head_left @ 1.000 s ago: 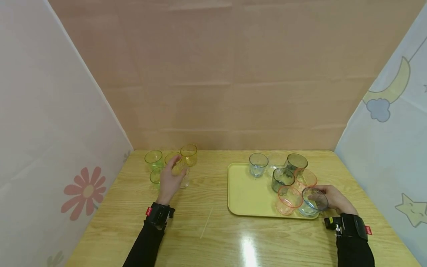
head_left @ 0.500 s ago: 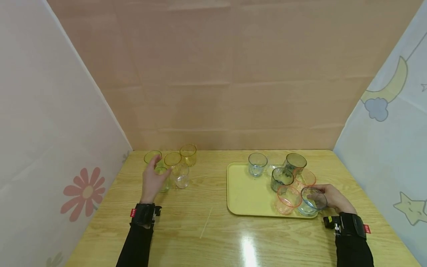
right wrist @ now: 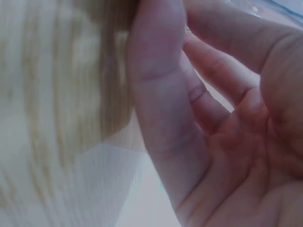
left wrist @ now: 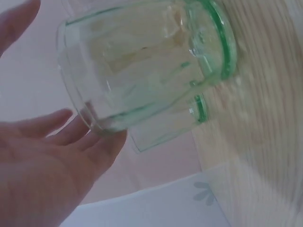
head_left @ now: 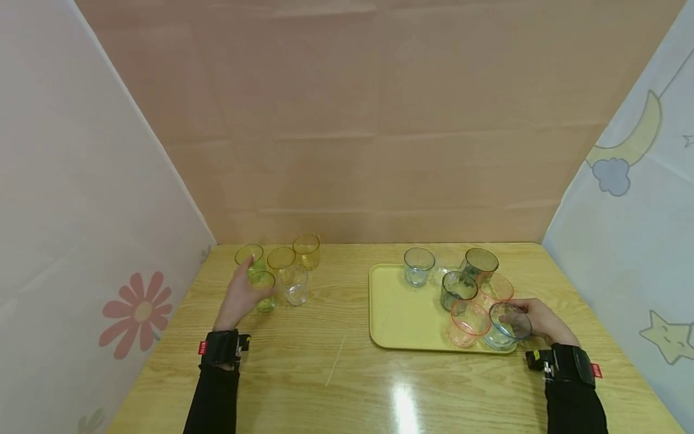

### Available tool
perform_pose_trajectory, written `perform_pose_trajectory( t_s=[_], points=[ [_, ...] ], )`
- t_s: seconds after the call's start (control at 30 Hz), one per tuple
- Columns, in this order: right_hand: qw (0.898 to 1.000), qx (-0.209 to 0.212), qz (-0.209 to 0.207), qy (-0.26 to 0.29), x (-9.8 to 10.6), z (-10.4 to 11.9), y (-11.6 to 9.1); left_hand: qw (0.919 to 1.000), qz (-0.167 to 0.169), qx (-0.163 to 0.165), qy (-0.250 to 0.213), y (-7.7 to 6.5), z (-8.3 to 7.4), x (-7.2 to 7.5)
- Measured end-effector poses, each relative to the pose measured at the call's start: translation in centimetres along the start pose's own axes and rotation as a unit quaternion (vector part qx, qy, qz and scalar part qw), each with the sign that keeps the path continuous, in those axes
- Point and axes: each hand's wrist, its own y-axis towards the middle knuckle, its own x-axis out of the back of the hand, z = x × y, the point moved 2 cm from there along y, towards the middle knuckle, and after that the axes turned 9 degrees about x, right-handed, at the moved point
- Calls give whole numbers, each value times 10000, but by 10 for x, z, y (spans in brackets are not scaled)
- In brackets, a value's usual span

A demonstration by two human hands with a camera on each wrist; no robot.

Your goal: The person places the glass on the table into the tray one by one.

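Observation:
In the head view my left hand (head_left: 241, 298) reaches round the left side of a green glass (head_left: 264, 301), its thumb and fingers spread. The left wrist view shows the fingers (left wrist: 106, 146) at the rim of this upright green glass (left wrist: 142, 66), with the thumb well apart from it. A second green glass (head_left: 255, 265) stands behind. My right hand (head_left: 544, 322) holds a clear glass with a blue rim (head_left: 501, 340) at the tray's front right corner. Its fingers (right wrist: 163, 94) are curled in the right wrist view, where the glass is mostly out of sight.
Beside the green glasses stand two yellow glasses, one at the back (head_left: 310, 259), and a clear glass (head_left: 296, 292). The yellow tray (head_left: 401, 325) bears a clear glass (head_left: 417, 274), two dark glasses and two orange-rimmed glasses, packed toward its right side.
My left hand has moved left, away from the clear glass, and lowered to the front green glass. The right hand has stayed at the blue-rimmed glass.

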Motion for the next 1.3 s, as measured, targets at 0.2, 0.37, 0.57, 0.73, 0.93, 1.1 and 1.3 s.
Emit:
perform_pose_trajectory(
  t_s=[0.2, 0.37, 0.57, 0.73, 0.93, 1.1, 1.3],
  points=[
    [10000, -17, 33, -14, 1, 1, 1, 9990, 300, 283, 183, 2, 7, 0],
    [9998, 8, 28, -208, 1, 2, 2, 9970, 469, 501, 365, 2, 12, -1],
    [9997, 1, -18, -228, 0, 2, 0, 9940, 732, 794, 167, 0, 18, -4],
    [9998, 26, -35, -198, -1, 0, 0, 9939, 726, 825, -15, -1, 20, -3],
    [9998, -31, -16, -218, 0, -1, 0, 9953, 427, 857, -115, 0, 20, 2],
    [9997, -31, -13, -232, 0, -1, 0, 9972, -1, 688, -284, 0, 15, 6],
    [9996, 45, -32, -270, 0, 0, 0, 9966, -553, 342, -514, -5, 4, 8]
  ],
)
